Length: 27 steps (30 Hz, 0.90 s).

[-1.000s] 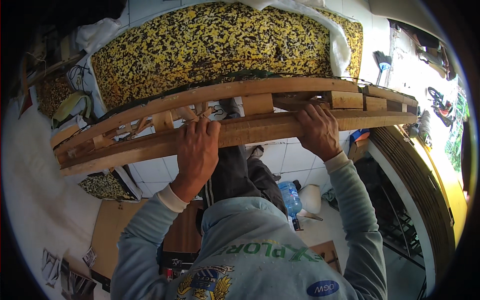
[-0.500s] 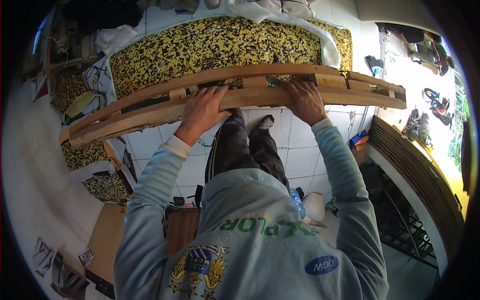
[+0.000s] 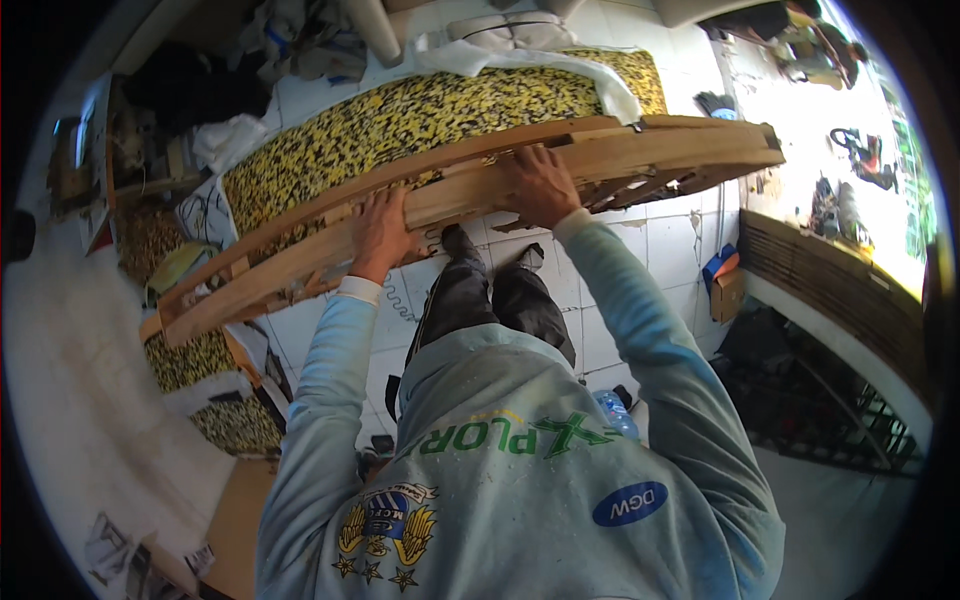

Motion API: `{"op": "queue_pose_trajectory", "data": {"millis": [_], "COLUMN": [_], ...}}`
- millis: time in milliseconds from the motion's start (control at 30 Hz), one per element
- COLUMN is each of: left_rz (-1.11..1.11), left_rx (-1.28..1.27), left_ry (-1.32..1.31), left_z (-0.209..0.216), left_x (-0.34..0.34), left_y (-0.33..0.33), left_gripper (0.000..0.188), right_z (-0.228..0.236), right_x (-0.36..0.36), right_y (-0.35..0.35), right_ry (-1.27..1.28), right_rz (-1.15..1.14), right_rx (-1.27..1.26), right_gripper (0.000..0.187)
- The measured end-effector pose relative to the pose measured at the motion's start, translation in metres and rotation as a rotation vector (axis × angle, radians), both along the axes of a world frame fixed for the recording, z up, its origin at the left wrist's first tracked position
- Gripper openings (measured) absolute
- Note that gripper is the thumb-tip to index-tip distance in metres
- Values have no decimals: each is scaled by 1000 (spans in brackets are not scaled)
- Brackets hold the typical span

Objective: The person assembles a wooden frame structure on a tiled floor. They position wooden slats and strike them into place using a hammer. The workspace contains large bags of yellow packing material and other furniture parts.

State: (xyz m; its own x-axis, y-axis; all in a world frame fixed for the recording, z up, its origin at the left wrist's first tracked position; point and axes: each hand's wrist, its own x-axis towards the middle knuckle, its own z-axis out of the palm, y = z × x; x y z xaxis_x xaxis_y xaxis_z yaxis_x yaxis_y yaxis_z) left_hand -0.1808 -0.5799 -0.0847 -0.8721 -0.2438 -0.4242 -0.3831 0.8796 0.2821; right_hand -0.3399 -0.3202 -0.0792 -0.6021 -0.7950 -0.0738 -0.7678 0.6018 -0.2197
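Note:
A long wooden frame (image 3: 455, 196) of pale beams and short cross pieces spans the view in front of me. Its left end sits nearer my body than its right end. My left hand (image 3: 382, 235) is closed over the near beam left of the middle. My right hand (image 3: 542, 187) grips the same beam further right, fingers bent over its upper edge. The fingertips of both hands are partly hidden by the wood. Beyond the frame lies a yellow-and-black mottled foam pad (image 3: 400, 125) with a white cloth (image 3: 617, 95) across its right end.
White floor tiles (image 3: 655, 290) lie under the frame, with a zigzag wire spring (image 3: 397, 297) near my feet. More mottled foam (image 3: 185, 365) is at the left. A slatted wooden panel (image 3: 820, 265) and a cardboard box (image 3: 727, 295) stand right. A plastic bottle (image 3: 617, 412) is beside me.
The frame has swung and tipped: its left end came nearer and its right end went farther away, showing more of its underside. Both hands moved left in view with it, still gripping.

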Motion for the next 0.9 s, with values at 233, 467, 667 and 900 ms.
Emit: {"op": "queue_pose_trajectory", "data": {"millis": [233, 467, 667, 900], "left_rz": [-79, -109, -71, -74], "left_rx": [89, 64, 77, 93], "left_ry": [50, -5, -49, -21], "left_z": [-3, 18, 25, 1], "left_x": [-5, -6, 7, 15], "left_y": [-11, -15, -36, -43], "left_gripper": [76, 75, 73, 74], "right_z": [-7, -13, -15, -25], "right_x": [-4, -1, 28, 32], "right_y": [3, -9, -42, -27], "right_ry": [-43, 111, 62, 42], "right_rz": [-17, 30, -62, -55], "right_rx": [-1, 163, 128, 45], "right_gripper": [67, 45, 37, 58]}}
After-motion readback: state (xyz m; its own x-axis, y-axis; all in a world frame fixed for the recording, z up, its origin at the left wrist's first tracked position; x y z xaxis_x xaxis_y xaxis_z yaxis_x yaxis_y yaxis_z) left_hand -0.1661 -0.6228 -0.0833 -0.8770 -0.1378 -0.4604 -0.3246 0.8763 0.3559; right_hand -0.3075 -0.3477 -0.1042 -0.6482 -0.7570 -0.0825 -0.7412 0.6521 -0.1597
